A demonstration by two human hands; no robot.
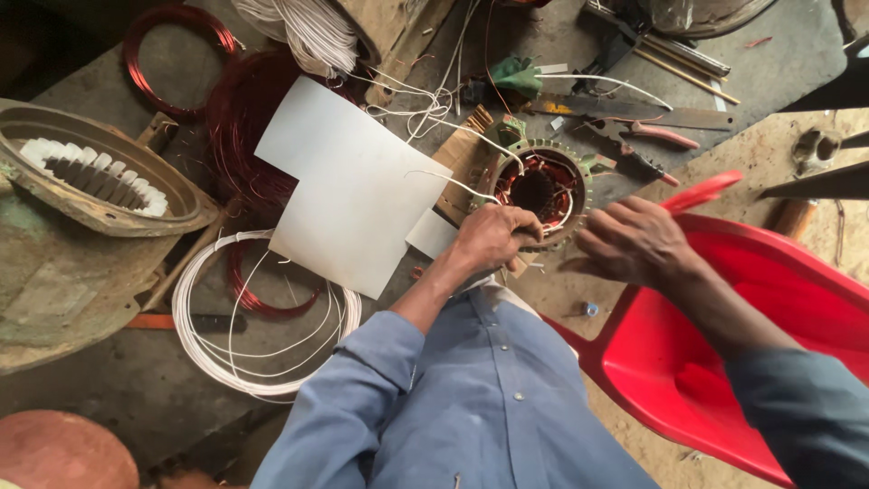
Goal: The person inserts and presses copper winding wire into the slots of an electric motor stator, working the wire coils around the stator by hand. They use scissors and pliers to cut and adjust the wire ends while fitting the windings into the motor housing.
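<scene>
So in the head view we're looking straight down at the stator (540, 192), a round motor core with a greenish toothed rim and copper windings inside, sitting flat on the grey floor. Its bore faces up at us, so its axis runs vertical toward the camera and there's no real long side to it, just a ring. It lies right between our hands and slightly further out from our body. Our left hand (493, 237) is curled into a loose fist at the near-left edge of the ring, touching it, and looks closed around something thin there, maybe a strip or wire end, though we can't make out exactly what. Our right hand (634, 240) sits just to the right of the ring, fingers bent and pointing toward it, half open; whether it's pinching anything we can't tell, since the fingertips are a bit blurred. A white wire (462, 184) trails from the stator off to the upper left across the white insulation sheets (348, 195). Left of those we've got a coil of white wire (262, 340) and some copper wire coils (249, 127), plus a bigger stator housing (95, 172) at far left. A red plastic chair (724, 335) is under our right forearm, and pliers (647, 145) lie beyond the stator.
</scene>
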